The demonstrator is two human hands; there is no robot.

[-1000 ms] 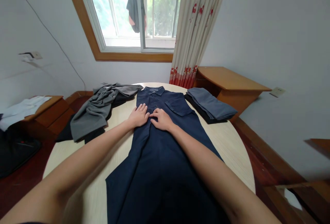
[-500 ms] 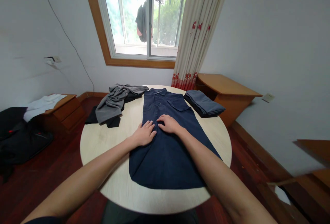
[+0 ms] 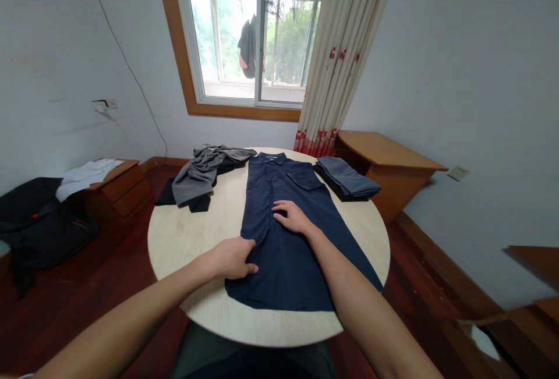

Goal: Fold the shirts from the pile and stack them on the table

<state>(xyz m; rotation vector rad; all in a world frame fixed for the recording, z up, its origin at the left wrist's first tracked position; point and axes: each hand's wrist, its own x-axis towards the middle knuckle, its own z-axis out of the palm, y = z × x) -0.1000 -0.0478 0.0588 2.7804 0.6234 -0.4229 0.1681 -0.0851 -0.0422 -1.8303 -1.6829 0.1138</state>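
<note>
Shirts on bench: 1, navy shirt [image 3: 286, 277], laid lengthwise along the middle of the round bench [image 3: 192, 239]. Its 1 collar [image 3: 271, 158] lies at the far end and its hem toward the person. On the upper chest, at picture right, 1 flat layer of the same cloth; cannot tell whether pocket or folded sleeve.

Hands in view: 2. Left hand [image 3: 236, 258] is at the shirt's left side, low down, touching the cloth; its grip is partly curled, thumb apart from the fingers, fingertips hidden. Cannot tell whether cloth is pinched. Right hand [image 3: 292, 218] rests on the middle of the shirt front, palm down; its grip is loose, fingers slightly bent, thumb standing off, with hold of nothing.

Other cloth on bench: 2 groups. Far left, 1 rumpled grey garment [image 3: 196, 178] over black cloth [image 3: 200, 203]; number of black pieces unclear. Far right, near the shirt, 1 folded pile: grey-blue cloth [image 3: 347, 175] on top, black cloth beneath.

Surroundings: 1 window [image 3: 283, 47], 1 curtain [image 3: 338, 76] with red flowers, 1 wooden desk [image 3: 393, 149] beyond the pile, 1 low wooden cabinet [image 3: 126, 190] bearing white cloth [image 3: 85, 176]. Wall sockets: 2, one at either side.
</note>
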